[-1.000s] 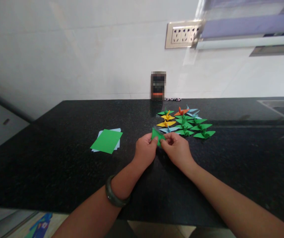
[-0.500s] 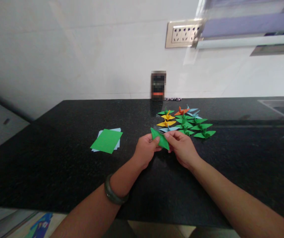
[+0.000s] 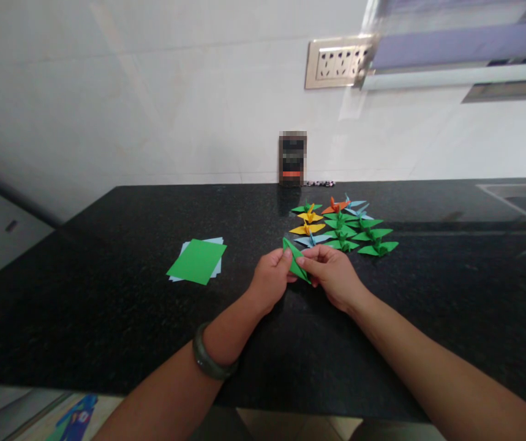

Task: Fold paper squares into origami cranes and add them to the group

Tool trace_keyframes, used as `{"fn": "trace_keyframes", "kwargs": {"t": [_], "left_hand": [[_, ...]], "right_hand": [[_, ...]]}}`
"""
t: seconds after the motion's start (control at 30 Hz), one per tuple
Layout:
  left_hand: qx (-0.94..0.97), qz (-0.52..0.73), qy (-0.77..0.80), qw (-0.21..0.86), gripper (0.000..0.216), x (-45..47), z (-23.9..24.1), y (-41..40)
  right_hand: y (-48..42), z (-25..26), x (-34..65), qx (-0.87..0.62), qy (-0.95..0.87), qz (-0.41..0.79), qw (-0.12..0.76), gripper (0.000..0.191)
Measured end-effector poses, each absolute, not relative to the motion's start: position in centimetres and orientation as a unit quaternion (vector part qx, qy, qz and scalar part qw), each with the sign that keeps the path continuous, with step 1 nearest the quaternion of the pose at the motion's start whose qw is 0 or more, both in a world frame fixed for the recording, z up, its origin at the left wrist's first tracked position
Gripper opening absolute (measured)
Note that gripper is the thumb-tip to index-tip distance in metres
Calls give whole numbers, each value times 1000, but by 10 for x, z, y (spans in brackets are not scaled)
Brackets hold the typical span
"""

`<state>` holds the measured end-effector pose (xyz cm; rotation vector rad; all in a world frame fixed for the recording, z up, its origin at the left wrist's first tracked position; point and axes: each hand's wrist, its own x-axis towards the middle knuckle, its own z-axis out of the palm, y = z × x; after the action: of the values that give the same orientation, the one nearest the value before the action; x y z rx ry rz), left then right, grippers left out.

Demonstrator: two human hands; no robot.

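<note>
A folded piece of green origami paper [image 3: 296,262] is held up over the black countertop, tilted, with its narrow points at upper left and lower right. My left hand [image 3: 270,277] pinches its left side, thumb on top. From the right, my right hand [image 3: 331,271] grips it between thumb and fingers. The fingers beneath the paper are partly hidden. Just beyond my hands stand several folded paper cranes in rows: green ones [image 3: 379,247], yellow ones [image 3: 307,228], an orange one [image 3: 334,206] and light blue ones [image 3: 312,240].
Left of my hands lies a stack of square paper, a green sheet [image 3: 197,261] over light blue ones [image 3: 218,267]. A dark box-like object [image 3: 293,159], blurred out, leans at the wall beside a beaded string [image 3: 321,184]. The black countertop [image 3: 106,306] ends at a front edge near me.
The green paper has turned steeper and looks narrower, with a fold line showing along it. My right thumb has shifted slightly left and down on it.
</note>
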<state>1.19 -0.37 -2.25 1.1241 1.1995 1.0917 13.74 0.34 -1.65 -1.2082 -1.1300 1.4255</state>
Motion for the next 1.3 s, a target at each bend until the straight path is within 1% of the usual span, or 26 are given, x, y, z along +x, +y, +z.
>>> {"fn": "trace_keyframes", "kwargs": {"t": [0.2, 0.37, 0.47, 0.57, 0.63, 0.7, 0.83, 0.93, 1.07, 1.17, 1.3], "left_hand": [[491, 465, 518, 523, 33, 13, -28, -3], [573, 442, 515, 459, 39, 6, -26, -1], [607, 431, 501, 442, 36, 2, -22, -1], [589, 443, 496, 460, 32, 1, -18, -2], [561, 459, 513, 459, 35, 2, -18, -2], [526, 485, 539, 444, 39, 2, -18, -2], [507, 518, 566, 394, 40, 2, -17, -2], [539, 513, 571, 348, 39, 2, -12, -4], [561, 518, 568, 308, 39, 3, -7, -7], [560, 524, 572, 290, 40, 3, -7, -8], [553, 523, 582, 285, 40, 4, -9, -7]], "right_hand": [[1, -17, 134, -522, -493, 524, 458, 22], [4, -11, 140, -515, -476, 578, 417, 20], [4, -6, 144, -509, -479, 597, 393, 19], [2, -2, 145, -492, -494, 604, 386, 20], [1, -1, 145, -476, -502, 607, 392, 22], [0, -1, 144, -462, -507, 613, 393, 26], [-2, -2, 141, -463, -513, 625, 362, 32], [-4, -4, 139, -474, -506, 633, 344, 30], [-5, -6, 137, -464, -485, 654, 350, 28], [-5, -5, 136, -453, -472, 668, 354, 27], [-7, -3, 136, -460, -470, 667, 350, 19]]}}
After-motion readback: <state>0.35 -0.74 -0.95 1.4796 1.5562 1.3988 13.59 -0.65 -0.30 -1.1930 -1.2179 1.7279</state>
